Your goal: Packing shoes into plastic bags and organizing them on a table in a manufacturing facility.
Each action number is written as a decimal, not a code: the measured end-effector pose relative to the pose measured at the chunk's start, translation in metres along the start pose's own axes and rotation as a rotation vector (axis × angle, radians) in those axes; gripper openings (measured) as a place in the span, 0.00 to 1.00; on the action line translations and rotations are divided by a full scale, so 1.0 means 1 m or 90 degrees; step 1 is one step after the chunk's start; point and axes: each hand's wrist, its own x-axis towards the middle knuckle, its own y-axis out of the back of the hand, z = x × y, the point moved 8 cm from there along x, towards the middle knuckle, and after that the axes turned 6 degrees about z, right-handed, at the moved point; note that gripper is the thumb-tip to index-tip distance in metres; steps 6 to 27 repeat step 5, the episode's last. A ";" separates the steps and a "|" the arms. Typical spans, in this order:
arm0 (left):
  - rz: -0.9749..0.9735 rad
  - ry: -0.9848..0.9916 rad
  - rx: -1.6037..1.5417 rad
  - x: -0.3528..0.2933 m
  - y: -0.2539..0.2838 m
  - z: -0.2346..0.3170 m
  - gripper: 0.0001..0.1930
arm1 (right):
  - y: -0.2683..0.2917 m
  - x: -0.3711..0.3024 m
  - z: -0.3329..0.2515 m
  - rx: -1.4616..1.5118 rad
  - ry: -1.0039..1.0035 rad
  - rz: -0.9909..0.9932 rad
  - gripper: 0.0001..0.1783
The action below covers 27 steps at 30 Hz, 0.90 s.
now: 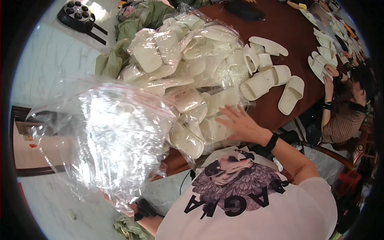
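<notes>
A large clear plastic zip bag (116, 136) with a pinkish seal strip spreads out on the left, full of glare. At its lower end my left hand (127, 207) grips it, the fingers partly covered by the film. My right hand (245, 126) is open, fingers spread, over a pale cream slipper (216, 129) at the near side of a heap; whether it touches the slipper I cannot tell. Many slippers in the heap lie inside clear bags (192, 52). Beside them on the right are several unbagged ones, such as a single slipper (291, 95) near the table edge.
The heap rests on a dark reddish-brown table (280, 52). Green sacks (138, 26) are beyond it. On the right a co-worker (346, 108) handles pale slippers (319, 66). A black object with round knobs (77, 15) stands on the marble-patterned floor (52, 60).
</notes>
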 end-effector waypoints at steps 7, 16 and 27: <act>-0.558 0.248 -0.162 -0.029 -0.222 -0.098 0.17 | -0.036 -0.007 -0.007 -0.025 0.095 -0.021 0.25; -0.558 0.248 -0.162 -0.029 -0.222 -0.098 0.17 | -0.036 -0.007 -0.007 -0.025 0.095 -0.021 0.25; -0.558 0.248 -0.162 -0.029 -0.222 -0.098 0.17 | -0.036 -0.007 -0.007 -0.025 0.095 -0.021 0.25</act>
